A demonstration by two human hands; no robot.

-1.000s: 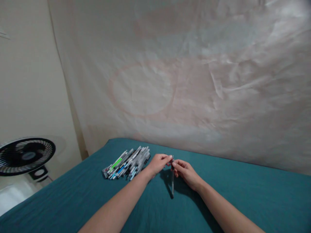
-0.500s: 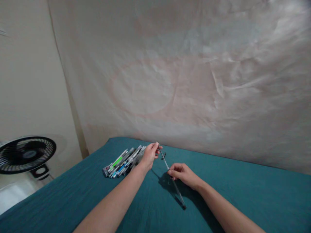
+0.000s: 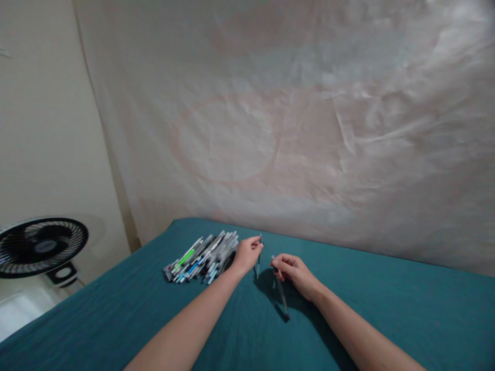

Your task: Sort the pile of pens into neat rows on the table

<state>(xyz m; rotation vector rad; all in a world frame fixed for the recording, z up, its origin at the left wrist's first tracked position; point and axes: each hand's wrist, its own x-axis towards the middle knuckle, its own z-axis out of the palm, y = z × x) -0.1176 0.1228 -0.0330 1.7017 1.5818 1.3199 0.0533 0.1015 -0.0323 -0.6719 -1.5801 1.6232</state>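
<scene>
Since half a second ago, the left hand point(image 3: 246, 254) has sunk and its thin dark rod point(image 3: 259, 257) has come apart from the clear pen barrel point(image 3: 283, 298). That hand pinches the rod nearly upright; the right hand point(image 3: 297, 274) grips the barrel near its top. Left of both hands, a heap of pens point(image 3: 204, 260) lies on green cloth point(image 3: 390, 299).

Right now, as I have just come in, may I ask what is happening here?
Over a teal cloth, a person's right hand pinches a clear, pen-like tube that slants downward. The left hand, apart from it, holds a thin dark stick, partly hidden by the fingers. A pile of pens lies beside the left hand.
</scene>
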